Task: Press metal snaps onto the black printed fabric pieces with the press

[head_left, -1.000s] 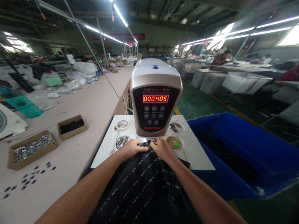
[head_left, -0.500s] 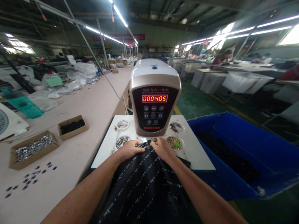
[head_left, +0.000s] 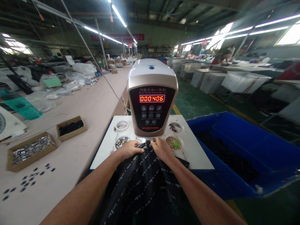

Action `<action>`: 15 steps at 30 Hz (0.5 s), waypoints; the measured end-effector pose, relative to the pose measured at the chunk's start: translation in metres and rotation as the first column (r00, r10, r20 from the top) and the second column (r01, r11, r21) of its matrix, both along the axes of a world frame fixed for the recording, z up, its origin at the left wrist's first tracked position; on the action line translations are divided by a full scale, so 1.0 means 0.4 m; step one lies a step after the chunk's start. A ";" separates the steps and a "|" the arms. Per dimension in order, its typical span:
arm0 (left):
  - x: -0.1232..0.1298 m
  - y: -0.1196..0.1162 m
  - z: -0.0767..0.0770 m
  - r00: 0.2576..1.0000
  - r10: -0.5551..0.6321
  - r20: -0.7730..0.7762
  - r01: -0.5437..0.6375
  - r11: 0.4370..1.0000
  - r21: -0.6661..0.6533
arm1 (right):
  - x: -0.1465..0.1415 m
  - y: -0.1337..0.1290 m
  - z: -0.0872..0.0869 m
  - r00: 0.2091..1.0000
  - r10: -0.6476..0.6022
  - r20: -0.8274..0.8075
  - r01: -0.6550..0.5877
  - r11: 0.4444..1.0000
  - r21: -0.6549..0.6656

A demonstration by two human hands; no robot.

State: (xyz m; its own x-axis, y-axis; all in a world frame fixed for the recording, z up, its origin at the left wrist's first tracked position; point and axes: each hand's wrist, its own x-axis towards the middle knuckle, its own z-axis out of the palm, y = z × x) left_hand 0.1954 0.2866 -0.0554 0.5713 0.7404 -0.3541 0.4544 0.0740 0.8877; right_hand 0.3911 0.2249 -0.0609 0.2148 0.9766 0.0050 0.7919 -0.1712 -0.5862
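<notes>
Directly before me stands a white and gold button machine (head_left: pixel 152 84), its red display reading 000406. Black fabric printed with rows of small white lettering (head_left: pixel 142 178) hangs down toward me, its upper edge under the machine's head. My left hand (head_left: pixel 130 149) is closed on the fabric's edge at the left, thumb on top. On the right, my right hand (head_left: pixel 160 148) pinches the same edge close to the machine's dark punch (head_left: pixel 147 143). What lies under the punch is hidden by the fingers and cloth.
The white machine top (head_left: pixel 105 156) has round wells of small metal parts, one with brass-coloured pieces (head_left: pixel 173 144). Left, a long table (head_left: pixel 98 106) carries a cardboard box of metal snaps (head_left: pixel 32 148), another box (head_left: pixel 71 127) and loose discs. A blue bin (head_left: pixel 234 125) with dark cloth stands right.
The display has gone from 000405 to 000406. The dark punch now shows lowered between my hands at the fabric's edge. Both hands keep their hold, and the view has shifted slightly.
</notes>
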 end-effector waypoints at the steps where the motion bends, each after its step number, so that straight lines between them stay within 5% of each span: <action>1: 0.000 0.001 -0.001 1.000 0.001 0.001 -0.001 1.000 0.000 | 0.000 -0.001 0.000 1.000 0.000 -0.001 0.000 1.000 -0.001; 10: -0.005 -0.002 -0.013 1.000 0.005 -0.009 -0.005 0.998 0.058 | 0.003 -0.005 0.000 0.997 0.008 -0.078 -0.005 1.000 0.028; 15: -0.015 -0.039 0.026 0.995 0.088 -0.042 -0.073 0.958 0.277 | 0.001 -0.016 0.029 0.980 0.035 -0.196 -0.018 0.996 0.091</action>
State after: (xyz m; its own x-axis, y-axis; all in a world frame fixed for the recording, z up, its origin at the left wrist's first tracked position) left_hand 0.1895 0.2710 -0.0451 0.4921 0.8559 -0.1591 0.5039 -0.1310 0.8538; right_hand 0.3914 0.2186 -0.0493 0.1942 0.9796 0.0513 0.6625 -0.0924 -0.7433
